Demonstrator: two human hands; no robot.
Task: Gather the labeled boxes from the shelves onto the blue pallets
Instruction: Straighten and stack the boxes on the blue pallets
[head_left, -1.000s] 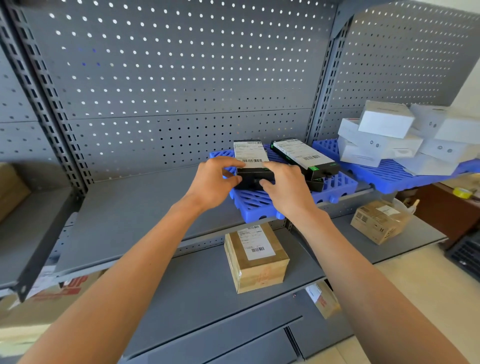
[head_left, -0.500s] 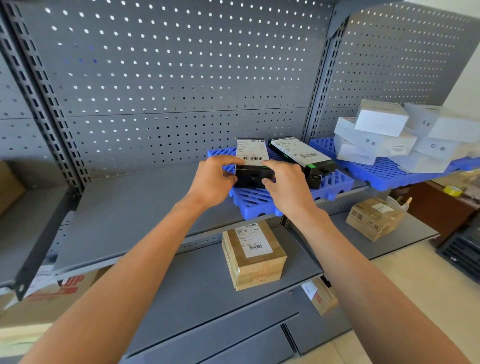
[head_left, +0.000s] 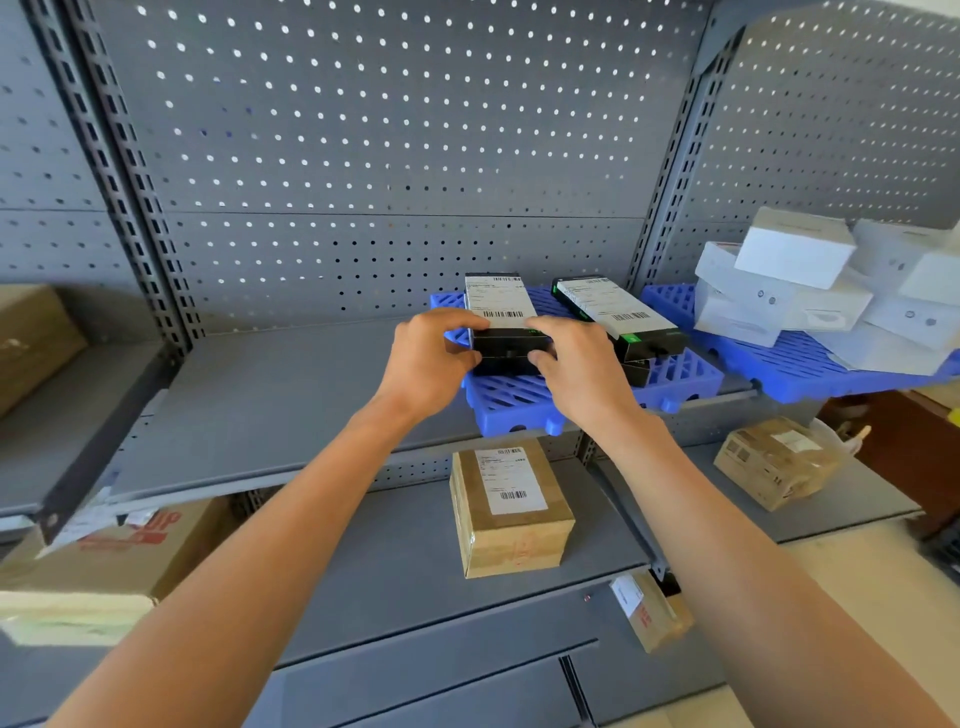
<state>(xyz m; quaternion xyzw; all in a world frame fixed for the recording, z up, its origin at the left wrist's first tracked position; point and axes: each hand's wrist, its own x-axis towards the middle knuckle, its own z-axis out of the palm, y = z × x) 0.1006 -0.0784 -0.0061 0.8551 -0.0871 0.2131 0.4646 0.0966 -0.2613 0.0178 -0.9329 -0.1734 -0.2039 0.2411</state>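
Observation:
A flat black box with a white barcode label (head_left: 498, 306) lies on a blue pallet (head_left: 524, 405) on the upper shelf, stacked on another black box. My left hand (head_left: 431, 358) grips its near left corner. My right hand (head_left: 576, 369) grips its near right corner. A second pair of black labeled boxes (head_left: 618, 312) lies stacked beside it on the same pallet. A brown carton with a label (head_left: 511, 506) stands on the shelf below. Another brown carton (head_left: 774, 460) sits on the lower right shelf.
A second blue pallet (head_left: 800, 369) to the right carries several white boxes (head_left: 795, 254). Large cardboard cartons sit at the lower left (head_left: 104, 566) and far left (head_left: 31, 338). A small labeled carton (head_left: 649, 610) lies below the bottom shelf. Grey perforated panels back the shelves.
Both hands stay on the near end of the left black box. The box has been pushed slightly further back on the pallet.

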